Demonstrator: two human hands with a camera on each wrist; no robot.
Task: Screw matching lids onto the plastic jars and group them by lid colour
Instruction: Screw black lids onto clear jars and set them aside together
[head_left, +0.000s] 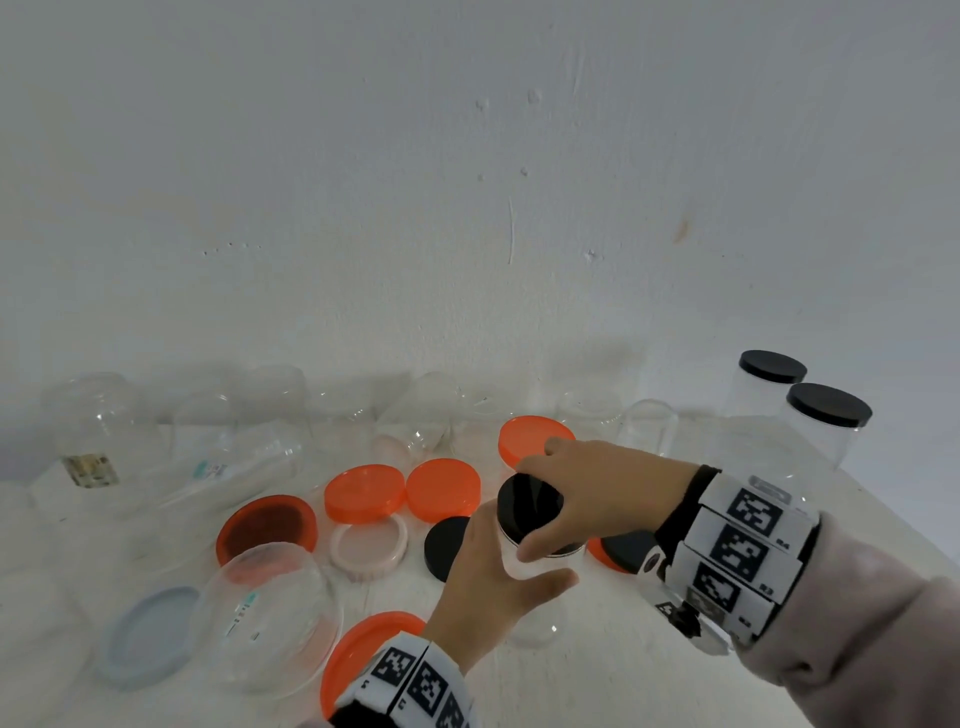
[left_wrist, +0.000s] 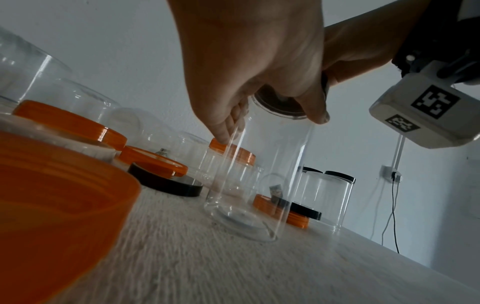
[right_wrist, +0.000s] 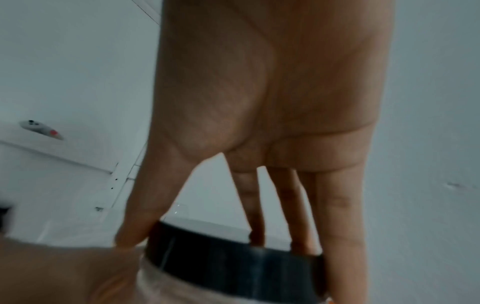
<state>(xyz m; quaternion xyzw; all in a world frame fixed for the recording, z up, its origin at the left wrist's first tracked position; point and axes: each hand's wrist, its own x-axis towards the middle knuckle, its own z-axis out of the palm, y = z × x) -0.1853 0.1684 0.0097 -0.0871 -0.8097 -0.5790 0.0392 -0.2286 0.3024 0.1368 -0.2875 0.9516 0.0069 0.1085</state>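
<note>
Two hands on one clear jar (head_left: 537, 564), which stands upright on the table (head_left: 597, 675) near centre. Left hand (head_left: 488, 587) wraps the jar's wall from the near-left side, fingers curled round it. Right hand (head_left: 597, 499) comes from the right and grips the black lid (head_left: 530, 506) seated on the jar mouth, thumb on the near edge and fingers over the far edge; right wrist view shows fingertips (right_wrist: 337, 257) set against the lid's rim. Whether the lid is fully threaded cannot be told from these views.

Two jars already capped in black (head_left: 828, 405) stand together at the far right, well apart from the held jar. One loose black lid (head_left: 447, 545) lies just left of the held jar. Several orange lids (head_left: 363, 491) lie flat across the middle of the table; another large orange lid (head_left: 374, 649) sits near the left wrist. Uncapped clear jars (head_left: 98, 415) line the far edge by the wall, some apparently lying on their sides
</note>
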